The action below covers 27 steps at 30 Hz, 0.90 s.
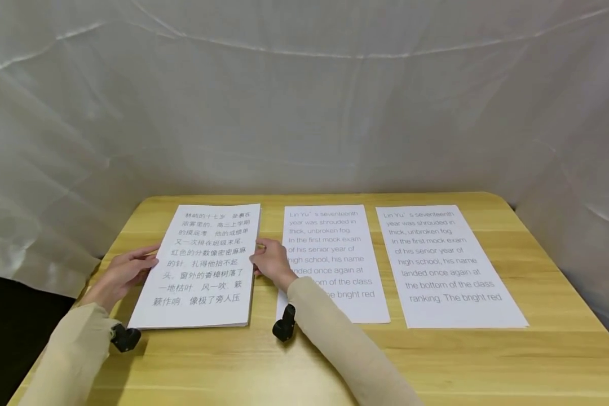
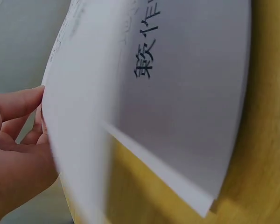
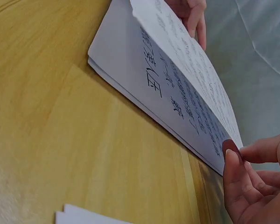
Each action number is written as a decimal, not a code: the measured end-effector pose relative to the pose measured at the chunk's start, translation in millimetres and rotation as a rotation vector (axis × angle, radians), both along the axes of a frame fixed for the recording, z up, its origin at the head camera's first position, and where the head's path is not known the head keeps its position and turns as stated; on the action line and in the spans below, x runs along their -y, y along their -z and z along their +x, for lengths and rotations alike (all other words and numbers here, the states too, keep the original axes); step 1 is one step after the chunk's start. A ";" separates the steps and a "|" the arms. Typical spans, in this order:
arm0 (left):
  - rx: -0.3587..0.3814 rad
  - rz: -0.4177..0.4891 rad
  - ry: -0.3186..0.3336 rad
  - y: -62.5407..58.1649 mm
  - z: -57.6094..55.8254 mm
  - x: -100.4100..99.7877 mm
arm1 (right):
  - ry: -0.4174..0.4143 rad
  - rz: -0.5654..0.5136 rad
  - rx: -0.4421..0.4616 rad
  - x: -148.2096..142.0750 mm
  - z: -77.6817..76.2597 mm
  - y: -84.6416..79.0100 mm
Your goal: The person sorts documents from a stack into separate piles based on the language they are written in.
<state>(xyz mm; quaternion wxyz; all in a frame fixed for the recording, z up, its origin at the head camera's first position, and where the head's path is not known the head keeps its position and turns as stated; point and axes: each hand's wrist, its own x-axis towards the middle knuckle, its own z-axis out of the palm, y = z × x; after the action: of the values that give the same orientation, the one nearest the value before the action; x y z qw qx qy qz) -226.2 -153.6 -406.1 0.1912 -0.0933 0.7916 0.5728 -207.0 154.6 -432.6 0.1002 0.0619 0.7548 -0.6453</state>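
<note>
A stack of white paper sheets (image 3: 130, 60) printed with Chinese characters lies at the left of the table. Its top sheet (image 1: 203, 265) is raised and bowed above the others, with a gap visible in both wrist views. My left hand (image 1: 124, 274) pinches the left edge of this raised sheet between thumb and fingers. At the opposite edge, my right hand (image 1: 273, 262) pinches the same sheet; in the right wrist view its thumb and fingertips (image 3: 231, 156) meet at the paper's edge. Part of the stack is hidden beneath the raised sheet.
Two piles of paper with English text, a middle one (image 1: 330, 248) and a right one (image 1: 441, 265), lie on the wooden table (image 1: 553, 304). My right forearm crosses the middle pile's lower left. A grey cloth curtain (image 1: 304, 113) hangs behind the table.
</note>
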 end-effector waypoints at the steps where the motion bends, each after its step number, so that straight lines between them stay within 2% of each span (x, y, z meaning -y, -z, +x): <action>1: -0.002 -0.001 -0.002 0.1 -0.3 0.1 | -0.004 -0.002 0.000 0.1 -0.3 0.0; 16: 0.001 -0.035 -0.027 2.8 -0.9 -3.8 | -0.040 0.023 0.039 -5.0 -2.9 -0.7; 27: -0.023 -0.041 -0.031 4.9 1.0 0.2 | -0.076 0.111 -0.004 -3.0 -0.8 -0.3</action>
<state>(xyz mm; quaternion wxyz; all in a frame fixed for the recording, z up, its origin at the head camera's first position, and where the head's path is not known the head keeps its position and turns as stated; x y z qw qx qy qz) -225.2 -153.7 -411.0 0.1709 -0.1030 0.8039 0.5604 -207.8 157.6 -432.3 0.1197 0.0372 0.7916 -0.5981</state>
